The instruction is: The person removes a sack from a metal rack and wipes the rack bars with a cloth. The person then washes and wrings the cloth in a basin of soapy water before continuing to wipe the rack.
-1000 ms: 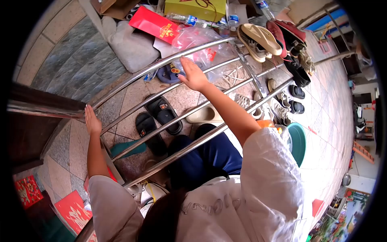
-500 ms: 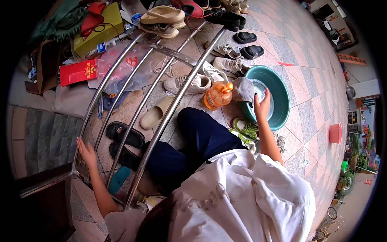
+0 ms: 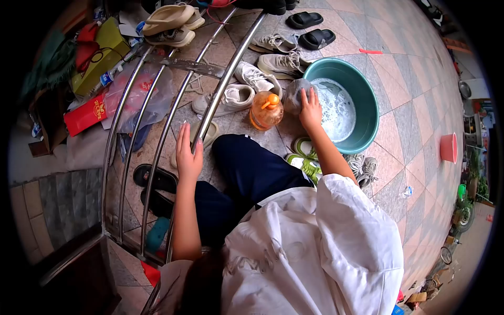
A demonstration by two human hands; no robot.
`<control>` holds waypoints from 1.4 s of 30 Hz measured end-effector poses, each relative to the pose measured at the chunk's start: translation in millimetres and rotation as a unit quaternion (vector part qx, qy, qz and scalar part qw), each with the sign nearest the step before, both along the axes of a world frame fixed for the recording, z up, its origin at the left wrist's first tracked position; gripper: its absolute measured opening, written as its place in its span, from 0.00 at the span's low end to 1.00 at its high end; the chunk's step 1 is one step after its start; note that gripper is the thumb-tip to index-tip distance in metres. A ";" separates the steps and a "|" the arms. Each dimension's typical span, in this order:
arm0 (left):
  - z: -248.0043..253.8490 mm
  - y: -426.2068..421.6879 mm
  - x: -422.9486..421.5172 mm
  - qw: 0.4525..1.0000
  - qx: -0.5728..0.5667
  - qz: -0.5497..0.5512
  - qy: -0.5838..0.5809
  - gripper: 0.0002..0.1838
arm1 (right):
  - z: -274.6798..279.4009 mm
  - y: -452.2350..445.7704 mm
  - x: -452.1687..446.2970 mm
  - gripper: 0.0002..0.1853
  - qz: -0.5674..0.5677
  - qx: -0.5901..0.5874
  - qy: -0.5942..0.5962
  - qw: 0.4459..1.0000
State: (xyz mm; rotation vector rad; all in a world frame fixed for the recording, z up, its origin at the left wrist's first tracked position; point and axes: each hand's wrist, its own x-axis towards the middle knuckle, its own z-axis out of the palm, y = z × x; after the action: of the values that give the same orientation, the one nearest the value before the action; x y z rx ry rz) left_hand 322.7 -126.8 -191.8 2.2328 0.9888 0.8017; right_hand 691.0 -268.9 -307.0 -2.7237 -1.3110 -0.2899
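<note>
My right hand [image 3: 311, 111] is at the left rim of a green basin [image 3: 371, 113], fingers stretched and slightly apart against a bunched grey cloth [image 3: 294, 96]. Its thumb is hidden. White suds and water [image 3: 336, 107] fill the basin's bottom. Beside the cloth stands an orange bottle [image 3: 265, 113] with an orange cap. My left hand [image 3: 189, 157] is open, fingers pointing up, beside the nearest bar of a metal rack [image 3: 226, 81]; whether it touches the bar I cannot tell.
Several light sneakers [image 3: 252, 79] and green-white shoes [image 3: 307, 165] lie around the basin. Black slippers [image 3: 317, 39] are farther off. Beige clogs [image 3: 170, 18] rest on the rack. Plastic bags and boxes [image 3: 100, 63] clutter the left. A pink bucket [image 3: 448, 148] stands far right.
My left hand has moved right, from the rack's far-left bar to its nearest bar. My right hand has moved left out of the basin onto the cloth. The suds show more fully.
</note>
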 end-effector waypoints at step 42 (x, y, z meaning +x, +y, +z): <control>-55.2 -110.4 160.9 0.938 -0.071 -0.335 0.046 0.21 | -2.5 -148.6 6.1 0.15 -0.082 0.064 0.126 0.986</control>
State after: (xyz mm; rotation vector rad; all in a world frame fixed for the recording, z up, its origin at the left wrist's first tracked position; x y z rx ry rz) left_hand 483.6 -237.2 -247.0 2.2676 0.2557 0.3074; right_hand 697.1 -417.5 -309.5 -2.6571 -0.9699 -0.0377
